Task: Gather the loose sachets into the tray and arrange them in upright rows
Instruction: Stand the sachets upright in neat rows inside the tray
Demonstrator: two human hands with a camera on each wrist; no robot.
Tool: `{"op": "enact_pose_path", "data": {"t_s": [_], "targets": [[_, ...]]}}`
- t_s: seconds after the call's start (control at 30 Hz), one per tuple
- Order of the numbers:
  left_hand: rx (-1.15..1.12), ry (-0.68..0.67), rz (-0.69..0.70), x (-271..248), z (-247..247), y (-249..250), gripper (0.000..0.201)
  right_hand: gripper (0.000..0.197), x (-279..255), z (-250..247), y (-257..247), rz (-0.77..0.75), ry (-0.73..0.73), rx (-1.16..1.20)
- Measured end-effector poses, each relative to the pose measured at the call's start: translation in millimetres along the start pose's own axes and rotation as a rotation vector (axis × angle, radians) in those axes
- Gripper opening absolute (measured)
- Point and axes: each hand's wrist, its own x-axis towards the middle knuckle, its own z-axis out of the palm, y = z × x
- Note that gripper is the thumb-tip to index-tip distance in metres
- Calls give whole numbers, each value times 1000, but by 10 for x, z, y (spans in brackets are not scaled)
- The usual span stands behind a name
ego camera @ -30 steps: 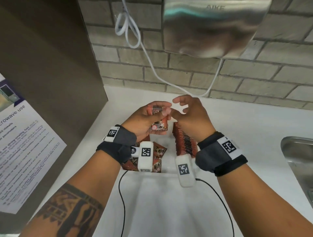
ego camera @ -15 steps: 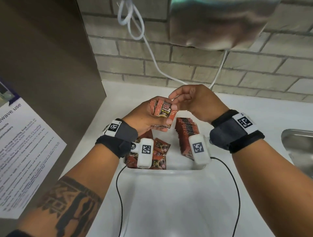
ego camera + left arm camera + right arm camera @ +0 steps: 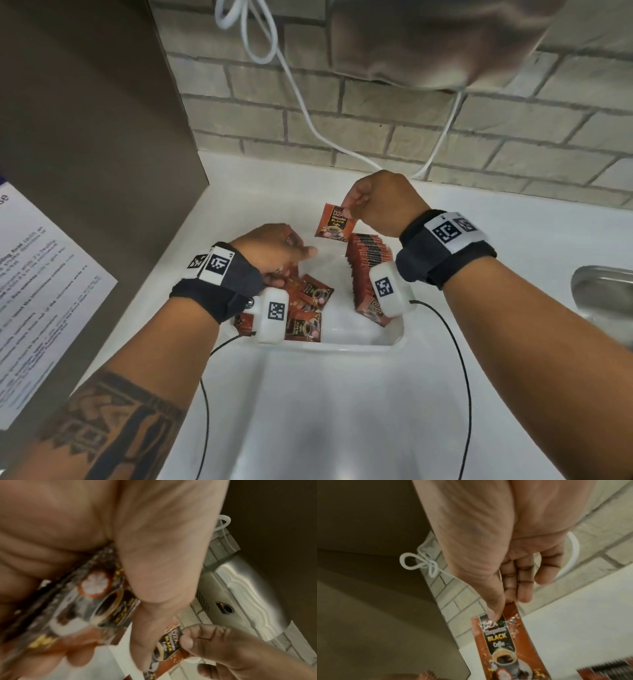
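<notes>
Right hand [image 3: 382, 202] now apart from left hand [image 3: 274, 250], lifted clear with one sachet [image 3: 336, 222] pinched at its top corner (previously both hands together on it). Left hand lowered onto loose sachets [image 3: 308, 301] in tray [image 3: 359, 346].

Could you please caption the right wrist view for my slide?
Right hand pinches an orange-brown black-coffee sachet by its top edge above the white counter.

left hand [image 3: 102, 540] blurred — grip unclear | hand dryer [image 3: 428, 41] cut off (top edge) | poster [image 3: 37, 291] text illegible
</notes>
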Motion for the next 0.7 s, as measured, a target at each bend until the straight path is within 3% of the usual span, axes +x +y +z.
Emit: {"op": "enact_pose_path", "data": {"t_s": [0.17, 0.37, 0.47, 0.6, 0.7], "targets": [[174, -152, -22, 259, 178, 23, 33, 20, 204, 246, 81, 66, -139, -201], [481, -211, -90, 738, 327, 40, 38, 13, 481, 557, 233, 233, -276, -269], [556, -227, -85, 879, 382, 54, 44, 11, 647, 712, 323, 260, -245, -287], [606, -240, -46, 937, 459, 125, 32, 13, 714, 764, 353, 242, -242, -335], [624, -232, -20, 928, 472, 184, 39, 16, 707, 764, 354, 205, -248, -348]]}}
